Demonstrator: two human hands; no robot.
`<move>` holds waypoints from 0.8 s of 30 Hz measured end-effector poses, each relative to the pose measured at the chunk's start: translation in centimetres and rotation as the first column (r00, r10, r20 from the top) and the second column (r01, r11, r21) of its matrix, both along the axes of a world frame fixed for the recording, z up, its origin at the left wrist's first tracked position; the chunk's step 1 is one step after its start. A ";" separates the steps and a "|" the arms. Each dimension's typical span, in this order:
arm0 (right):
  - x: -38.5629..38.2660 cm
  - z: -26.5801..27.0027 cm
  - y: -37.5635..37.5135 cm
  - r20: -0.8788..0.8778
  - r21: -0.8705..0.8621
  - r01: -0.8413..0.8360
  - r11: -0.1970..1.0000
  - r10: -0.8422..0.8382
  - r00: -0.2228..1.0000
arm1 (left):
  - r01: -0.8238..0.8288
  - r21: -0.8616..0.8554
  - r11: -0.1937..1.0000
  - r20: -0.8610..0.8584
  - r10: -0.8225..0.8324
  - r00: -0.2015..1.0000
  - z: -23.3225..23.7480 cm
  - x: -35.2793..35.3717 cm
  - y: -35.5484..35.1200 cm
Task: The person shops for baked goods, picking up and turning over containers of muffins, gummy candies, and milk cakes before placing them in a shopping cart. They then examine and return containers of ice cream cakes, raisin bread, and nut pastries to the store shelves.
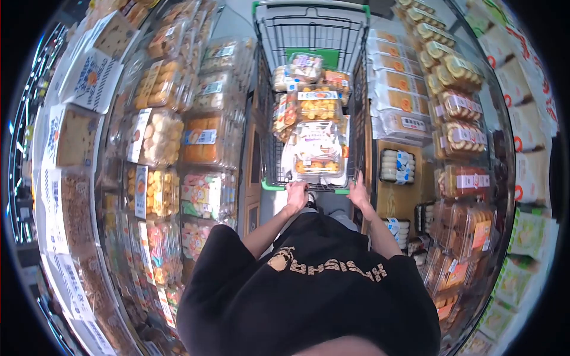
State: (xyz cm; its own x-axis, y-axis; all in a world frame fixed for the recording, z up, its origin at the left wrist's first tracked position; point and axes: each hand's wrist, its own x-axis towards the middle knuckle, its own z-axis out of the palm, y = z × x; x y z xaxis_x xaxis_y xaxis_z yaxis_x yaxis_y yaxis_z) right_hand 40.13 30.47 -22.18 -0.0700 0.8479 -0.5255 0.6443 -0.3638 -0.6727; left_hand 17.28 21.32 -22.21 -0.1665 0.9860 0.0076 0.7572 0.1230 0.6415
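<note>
A black wire shopping cart (265, 118) with green corners stands directly in front of me. My left hand (297, 194) is closed around the near bar of the cart, left of its middle. At the near right corner, my right hand (358, 191) grips the cart's edge, its fingers pointing forward along the side. Inside the cart lie several clear plastic boxes of baked goods. A box of golden round pastries (319, 166) is nearest to me, a box of yellow puffs (319, 108) lies behind it, and a box with a purple label (305, 66) sits farther back.
Shelves of packaged pastries flank the cart closely on both sides. On the left are boxed cream puffs (161, 137) and boxed bread (200, 139). On the right stand a stack of white-wrapped packs (399, 89), a tray of white rolls (396, 166) and boxed brown pastries (466, 228).
</note>
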 end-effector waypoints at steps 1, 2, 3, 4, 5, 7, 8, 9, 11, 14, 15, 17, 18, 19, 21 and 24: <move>-0.3 0.5 0.5 -0.053 -0.011 0.003 1.000 -0.003 0.999 | -0.027 -0.022 0.999 0.005 0.028 1.000 0.0 -0.1 0.6; -0.6 0.9 1.0 -0.104 -0.026 0.016 1.000 -0.018 0.994 | -0.044 -0.048 0.998 0.011 0.045 0.999 0.1 -0.2 1.2; -0.5 -0.5 1.6 -0.138 0.028 0.021 0.999 -0.017 0.990 | -0.066 -0.056 0.996 0.018 0.067 0.998 0.2 -0.3 1.9; -0.6 -0.8 2.4 -0.136 0.012 0.024 1.000 -0.022 0.991 | -0.084 -0.062 0.995 0.025 0.086 0.996 -0.1 -0.4 2.6; -0.6 -1.1 3.1 -0.228 0.002 0.046 0.999 -0.045 0.973 | -0.109 -0.096 0.989 0.013 0.111 0.994 -0.4 -0.6 3.3; -0.7 -1.3 4.3 -0.316 -0.011 0.078 0.997 -0.077 0.946 | -0.120 -0.187 0.975 0.014 0.125 0.992 -0.3 -1.2 4.8; -0.7 -1.6 5.2 -0.289 -0.045 0.061 0.997 -0.071 0.955 | -0.128 -0.276 0.953 0.019 0.138 0.990 -0.4 -1.3 5.7; -0.6 -1.7 5.8 -0.259 -0.088 0.047 0.995 -0.068 0.963 | -0.135 -0.309 0.942 -0.023 0.135 0.991 -0.3 -1.4 6.4; -0.9 -0.1 7.1 -0.265 -0.095 0.032 0.995 -0.057 0.963 | -0.128 -0.343 0.931 -0.037 0.122 0.992 0.2 -1.6 8.0; -1.1 0.9 9.1 -0.332 -0.186 0.047 0.981 -0.108 0.937 | -0.127 -0.483 0.866 0.056 0.176 0.983 0.0 -2.5 10.7; -1.1 0.7 9.8 -0.260 -0.154 0.022 0.988 -0.062 0.964 | -0.121 -0.543 0.831 0.037 0.167 0.985 -0.2 -2.8 11.8; -1.1 -0.4 10.6 -0.296 -0.076 0.027 0.997 -0.049 0.954 | -0.104 -0.653 0.750 0.012 0.148 0.989 -0.3 -3.3 13.8; -1.0 -0.8 11.2 -0.338 -0.050 0.038 0.998 -0.053 0.940 | -0.071 -0.673 0.736 0.043 0.134 0.990 -0.8 -3.6 14.5; -1.1 0.2 11.9 -0.324 -0.089 0.020 0.996 -0.048 0.945 | -0.056 -0.677 0.734 0.040 0.112 0.993 -0.5 -3.4 15.3; -0.8 0.7 13.4 -0.316 -0.067 -0.018 0.998 -0.004 0.949 | -0.091 -0.689 0.719 0.021 0.146 0.989 -0.4 -3.5 16.5; -0.4 -0.3 15.0 -0.121 0.142 -0.109 0.984 0.127 0.985 | 0.088 -0.782 0.616 0.306 0.257 0.917 -1.1 -4.6 18.9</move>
